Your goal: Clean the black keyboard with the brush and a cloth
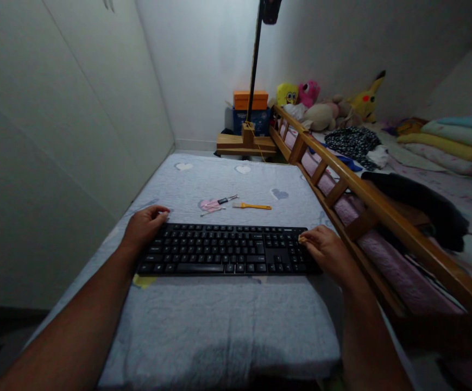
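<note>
A black full-size keyboard lies flat, keys up, on the cloth-covered table. My left hand is at its upper left corner, fingers curled against the end of the keyboard. Over the number pad on the right side, my right hand pinches a small tan piece whose material is too small to tell, close against the keys. Beyond the keyboard lies an orange-handled brush with pale bristles. A black-handled tool with metal wire prongs and a cotton swab are to its left.
A pale cloth with heart prints covers the table. Along the right runs a wooden bed rail, with plush toys and folded bedding behind it. White cabinet doors stand on the left. A wooden stand with a black pole is at the back.
</note>
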A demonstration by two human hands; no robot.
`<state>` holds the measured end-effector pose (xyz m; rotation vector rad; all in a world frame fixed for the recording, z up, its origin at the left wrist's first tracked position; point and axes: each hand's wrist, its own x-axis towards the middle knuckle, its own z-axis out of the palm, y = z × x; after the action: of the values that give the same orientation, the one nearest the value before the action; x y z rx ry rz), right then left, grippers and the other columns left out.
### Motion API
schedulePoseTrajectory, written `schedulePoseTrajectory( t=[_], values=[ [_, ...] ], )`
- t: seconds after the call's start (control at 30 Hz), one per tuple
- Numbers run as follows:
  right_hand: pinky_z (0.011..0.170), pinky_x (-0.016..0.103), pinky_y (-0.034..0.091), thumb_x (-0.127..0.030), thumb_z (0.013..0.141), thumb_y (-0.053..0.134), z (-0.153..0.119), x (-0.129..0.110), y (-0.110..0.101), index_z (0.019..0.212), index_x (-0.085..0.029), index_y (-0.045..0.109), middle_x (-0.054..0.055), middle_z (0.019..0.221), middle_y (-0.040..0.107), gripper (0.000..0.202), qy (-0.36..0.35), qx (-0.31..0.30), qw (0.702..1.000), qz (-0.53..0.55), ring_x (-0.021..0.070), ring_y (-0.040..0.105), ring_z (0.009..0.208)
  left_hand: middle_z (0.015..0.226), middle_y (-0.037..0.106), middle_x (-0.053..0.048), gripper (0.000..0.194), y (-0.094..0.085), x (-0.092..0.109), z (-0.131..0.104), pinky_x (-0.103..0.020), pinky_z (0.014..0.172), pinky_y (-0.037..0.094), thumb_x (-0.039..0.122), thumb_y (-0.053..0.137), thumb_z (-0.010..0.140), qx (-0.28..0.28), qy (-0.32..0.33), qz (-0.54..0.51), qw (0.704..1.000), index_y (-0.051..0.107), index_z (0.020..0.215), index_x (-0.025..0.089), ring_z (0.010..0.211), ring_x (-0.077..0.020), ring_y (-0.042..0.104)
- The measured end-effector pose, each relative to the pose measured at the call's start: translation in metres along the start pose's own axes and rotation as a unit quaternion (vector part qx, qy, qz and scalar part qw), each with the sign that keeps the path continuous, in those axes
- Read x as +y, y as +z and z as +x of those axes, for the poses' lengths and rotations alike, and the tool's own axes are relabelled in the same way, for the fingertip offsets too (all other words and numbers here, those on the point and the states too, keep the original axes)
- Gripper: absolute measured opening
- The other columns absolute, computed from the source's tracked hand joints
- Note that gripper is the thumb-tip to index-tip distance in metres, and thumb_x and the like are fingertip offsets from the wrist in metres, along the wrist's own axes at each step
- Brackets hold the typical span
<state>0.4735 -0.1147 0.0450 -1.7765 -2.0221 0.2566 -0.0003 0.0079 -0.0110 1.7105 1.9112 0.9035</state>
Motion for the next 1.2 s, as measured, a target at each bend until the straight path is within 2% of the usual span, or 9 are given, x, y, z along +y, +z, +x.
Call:
schedulePoseTrajectory(
  t=[0.1, 0.2, 0.5, 0.63, 0.83, 0.9, 1.07, 1.2],
  values=[
    [0.085, 0.038, 0.048, -0.021, 0.090, 0.055, 0.014, 0.001, 0.015, 0.092, -0.021, 0.075, 0.008, 0.090, 0.064, 0.021, -0.003, 0.022, 1.000, -0.017, 0.0243, 0.061, 0.090, 0.081, 0.072, -0.005, 0.044, 0.000, -0.002, 0.001, -0.032, 0.067, 0.045, 0.050, 0.054, 0.071, 0.002, 0.008, 0.001, 1.000, 0.074, 0.094, 0.017, 0.072, -0.0224, 0.063],
    [0.085, 0.038, 0.047, -0.020, 0.090, 0.054, 0.016, 0.005, 0.021, 0.092, -0.019, 0.075, 0.008, 0.089, 0.063, 0.021, -0.003, 0.019, 0.999, -0.029, 0.0253, 0.060, 0.091, 0.081, 0.072, -0.006, 0.045, 0.000, -0.003, 0.002, -0.032, 0.067, 0.045, 0.049, 0.054, 0.071, 0.003, 0.010, -0.002, 1.000, 0.074, 0.094, 0.016, 0.072, -0.0229, 0.063],
    [0.083, 0.037, 0.049, -0.021, 0.088, 0.055, -0.005, 0.001, 0.015, 0.089, -0.023, 0.076, 0.007, 0.087, 0.064, 0.020, -0.010, -0.016, 1.000, -0.009, 0.0237, 0.061, 0.089, 0.077, 0.070, -0.005, 0.045, -0.003, -0.001, 0.000, -0.032, 0.067, 0.045, 0.051, 0.054, 0.073, 0.006, 0.015, -0.010, 1.000, 0.074, 0.093, 0.016, 0.070, -0.0221, 0.061],
    [0.081, 0.036, 0.050, -0.022, 0.087, 0.055, -0.013, -0.003, 0.011, 0.088, -0.022, 0.077, 0.008, 0.087, 0.066, 0.021, -0.003, -0.048, 0.999, -0.005, 0.0237, 0.062, 0.087, 0.079, 0.071, -0.005, 0.044, -0.004, -0.004, 0.001, -0.031, 0.068, 0.045, 0.050, 0.055, 0.073, 0.007, 0.016, -0.010, 1.000, 0.074, 0.093, 0.016, 0.072, -0.0219, 0.062],
    [0.077, 0.032, 0.049, -0.023, 0.087, 0.055, -0.011, -0.014, -0.006, 0.083, -0.021, 0.077, 0.007, 0.084, 0.067, 0.022, 0.003, -0.145, 0.989, -0.023, 0.0222, 0.064, 0.083, 0.073, 0.068, -0.003, 0.046, -0.004, -0.009, 0.002, -0.030, 0.063, 0.042, 0.051, 0.054, 0.075, 0.007, 0.014, -0.005, 1.000, 0.074, 0.097, 0.016, 0.067, -0.0200, 0.059],
    [0.078, 0.032, 0.049, -0.024, 0.089, 0.055, -0.005, -0.016, -0.008, 0.085, -0.021, 0.077, 0.008, 0.086, 0.068, 0.023, 0.003, -0.132, 0.991, -0.027, 0.0224, 0.064, 0.085, 0.071, 0.067, -0.003, 0.046, -0.004, -0.010, 0.002, -0.030, 0.063, 0.041, 0.050, 0.053, 0.075, 0.007, 0.017, 0.001, 1.000, 0.074, 0.097, 0.016, 0.066, -0.0197, 0.058],
    [0.084, 0.036, 0.048, -0.024, 0.090, 0.054, 0.014, -0.012, 0.009, 0.093, -0.020, 0.076, 0.009, 0.090, 0.067, 0.022, 0.002, -0.010, 0.999, -0.043, 0.0255, 0.063, 0.091, 0.076, 0.069, -0.004, 0.045, -0.004, -0.010, 0.002, -0.029, 0.064, 0.042, 0.048, 0.053, 0.075, 0.009, 0.021, -0.008, 1.000, 0.074, 0.096, 0.015, 0.069, -0.0201, 0.060],
    [0.085, 0.037, 0.048, -0.022, 0.088, 0.056, 0.017, -0.003, 0.021, 0.092, -0.020, 0.076, 0.008, 0.087, 0.065, 0.020, 0.009, 0.005, 0.998, -0.056, 0.0257, 0.063, 0.089, 0.075, 0.069, -0.004, 0.045, -0.004, -0.008, 0.001, -0.029, 0.065, 0.042, 0.049, 0.053, 0.075, 0.011, 0.020, -0.007, 1.000, 0.074, 0.096, 0.015, 0.069, -0.0201, 0.060]
  ],
)
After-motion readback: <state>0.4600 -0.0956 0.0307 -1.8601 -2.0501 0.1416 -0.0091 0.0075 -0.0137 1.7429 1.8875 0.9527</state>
